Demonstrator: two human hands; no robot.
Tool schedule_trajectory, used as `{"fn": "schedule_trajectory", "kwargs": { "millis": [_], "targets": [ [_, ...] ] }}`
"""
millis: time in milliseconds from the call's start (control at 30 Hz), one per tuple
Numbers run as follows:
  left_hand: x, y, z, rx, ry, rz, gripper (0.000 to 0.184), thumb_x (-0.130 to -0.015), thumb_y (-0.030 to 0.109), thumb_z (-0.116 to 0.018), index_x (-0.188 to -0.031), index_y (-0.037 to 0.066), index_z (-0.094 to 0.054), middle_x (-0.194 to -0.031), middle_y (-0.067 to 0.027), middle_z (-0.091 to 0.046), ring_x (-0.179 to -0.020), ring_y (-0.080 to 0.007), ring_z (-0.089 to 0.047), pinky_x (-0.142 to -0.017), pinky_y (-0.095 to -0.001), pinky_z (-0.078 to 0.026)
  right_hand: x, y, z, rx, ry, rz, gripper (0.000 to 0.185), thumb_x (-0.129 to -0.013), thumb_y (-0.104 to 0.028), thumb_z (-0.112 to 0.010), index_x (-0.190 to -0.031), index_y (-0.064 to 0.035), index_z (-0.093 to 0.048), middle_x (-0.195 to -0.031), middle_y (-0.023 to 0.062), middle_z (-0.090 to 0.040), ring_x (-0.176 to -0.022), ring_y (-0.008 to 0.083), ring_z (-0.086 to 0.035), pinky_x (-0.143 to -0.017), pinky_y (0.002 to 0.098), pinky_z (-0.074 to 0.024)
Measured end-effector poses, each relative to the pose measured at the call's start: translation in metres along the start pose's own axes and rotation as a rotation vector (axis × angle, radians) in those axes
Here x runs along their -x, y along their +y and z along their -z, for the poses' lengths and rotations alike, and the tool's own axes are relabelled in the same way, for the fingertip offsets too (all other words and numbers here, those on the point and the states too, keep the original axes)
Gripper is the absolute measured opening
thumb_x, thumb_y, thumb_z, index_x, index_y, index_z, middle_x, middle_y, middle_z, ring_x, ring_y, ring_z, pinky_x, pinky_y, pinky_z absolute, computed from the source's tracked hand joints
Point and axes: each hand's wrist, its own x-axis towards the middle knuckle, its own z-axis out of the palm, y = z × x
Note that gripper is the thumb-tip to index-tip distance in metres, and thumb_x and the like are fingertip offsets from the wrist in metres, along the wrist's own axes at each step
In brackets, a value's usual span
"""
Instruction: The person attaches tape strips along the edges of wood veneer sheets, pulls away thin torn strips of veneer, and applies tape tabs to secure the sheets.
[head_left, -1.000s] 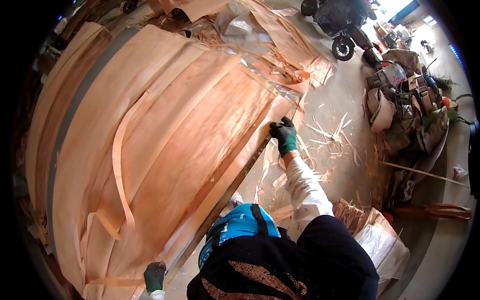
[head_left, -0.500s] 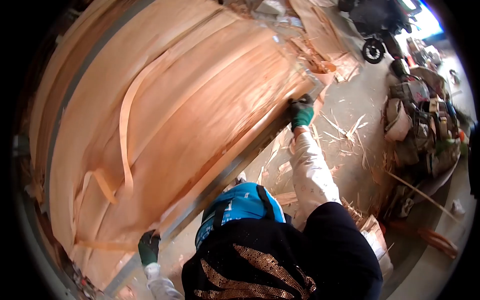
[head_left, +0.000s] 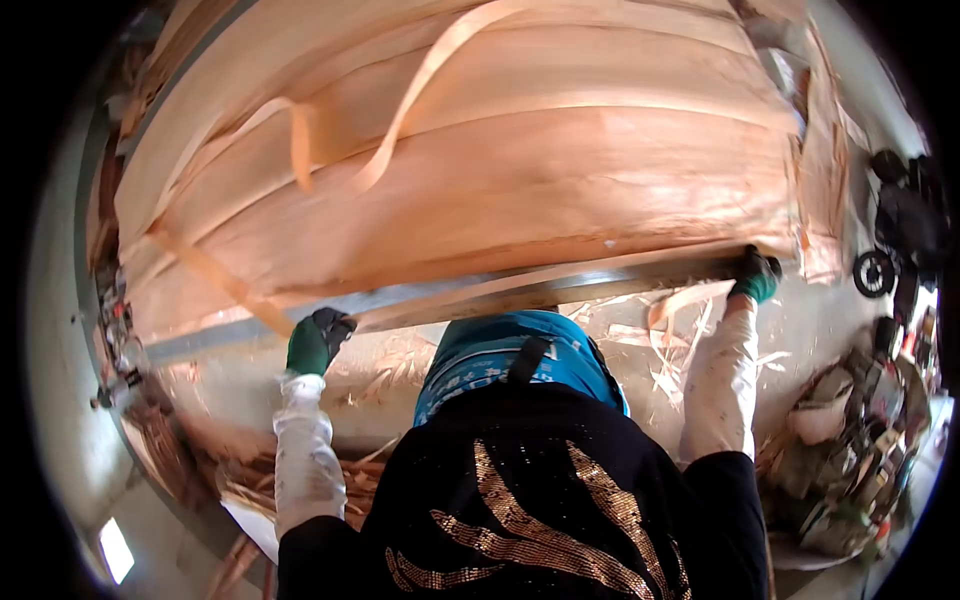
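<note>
Broad sheets of reddish-tan wood veneer [head_left: 560, 165] lie stacked on a bench with a metal edge [head_left: 210, 342]. A narrow veneer strip [head_left: 520, 282] runs along that edge between my hands. My left hand [head_left: 318, 342], in a green and black glove, is closed at the strip's left end. At the far right end, my right hand [head_left: 757, 275] is closed by the corner of the sheets, its fingertips partly hidden. A loose, curling strip [head_left: 425, 85] lies across the sheets. Another orange strip [head_left: 225, 278] slants down to my left hand.
Veneer scraps [head_left: 665, 345] litter the floor in front of the bench. A heap of bags and clutter [head_left: 845, 450] sits at right, below a dark wheeled vehicle [head_left: 895, 235]. More scraps [head_left: 370, 470] are piled behind my left arm.
My view has turned, so the bench edge now runs nearly level before me. My left hand shows higher, and a narrow strip now spans between both hands.
</note>
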Motion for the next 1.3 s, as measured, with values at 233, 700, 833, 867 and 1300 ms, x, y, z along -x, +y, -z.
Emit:
{"fn": "schedule_trajectory", "kwargs": {
  "millis": [233, 700, 833, 867, 1300],
  "targets": [
    [-0.038, -0.004, 0.003, -0.205, 0.090, 0.158, 0.044, -0.076, 0.048, -0.072, -0.073, 0.005, -0.063, -0.072, -0.0172, -0.066, -0.072, -0.0374, -0.064, -0.063, -0.0458, -0.048, -0.021, 0.010, 0.001, 0.115, -0.025, -0.069, 0.032, -0.069, -0.010, -0.081, -0.095, 0.0015, -0.067, -0.088, 0.0099, -0.070, -0.076, 0.0212, -0.064, -0.072, 0.0359, -0.0530],
    [-0.092, -0.007, -0.016, -0.457, 0.057, 0.152, 0.043, -0.071, 0.053, -0.071, -0.084, 0.012, -0.073, -0.080, -0.0147, -0.069, -0.079, -0.0346, -0.066, -0.072, -0.0445, -0.053, -0.076, 0.059, 0.025, 0.173, -0.373, 0.084, 0.027, -0.081, -0.019, -0.073, -0.098, 0.0013, -0.068, -0.096, 0.0098, -0.070, -0.080, 0.0178, -0.062, -0.067, 0.0339, -0.0525],
    [-0.098, -0.025, -0.031, -0.402, 0.089, 0.208, 0.041, -0.069, 0.050, -0.074, -0.081, 0.011, -0.073, -0.080, -0.0156, -0.069, -0.079, -0.0336, -0.068, -0.074, -0.0449, -0.054, -0.013, 0.002, 0.091, -0.262, -0.114, -0.175, 0.042, -0.089, -0.027, -0.065, -0.121, -0.0004, -0.061, -0.114, 0.0184, -0.064, -0.099, 0.0302, -0.063, -0.075, 0.0359, -0.0523],
    [-0.092, -0.003, -0.022, -0.394, 0.123, 0.269, 0.043, -0.068, 0.050, -0.075, -0.082, 0.010, -0.073, -0.079, -0.0174, -0.069, -0.080, -0.0337, -0.068, -0.073, -0.0443, -0.054, 0.032, -0.025, 0.087, -0.279, -0.086, -0.028, 0.043, -0.090, -0.028, -0.062, -0.123, -0.0005, -0.059, -0.109, 0.0154, -0.065, -0.090, 0.0253, -0.063, -0.075, 0.0325, -0.0515],
    [-0.047, -0.108, 0.109, 0.327, -0.294, -0.212, 0.033, -0.087, 0.023, -0.059, -0.118, 0.014, -0.063, -0.100, -0.0122, -0.068, -0.085, -0.0306, -0.067, -0.075, -0.0474, -0.053, 0.452, -0.150, -0.138, 0.393, -1.264, 0.986, 0.010, -0.077, -0.019, -0.067, -0.075, -0.0096, -0.069, -0.079, 0.0114, -0.066, -0.077, 0.0307, -0.063, -0.069, 0.0407, -0.0501]
  ]
}}
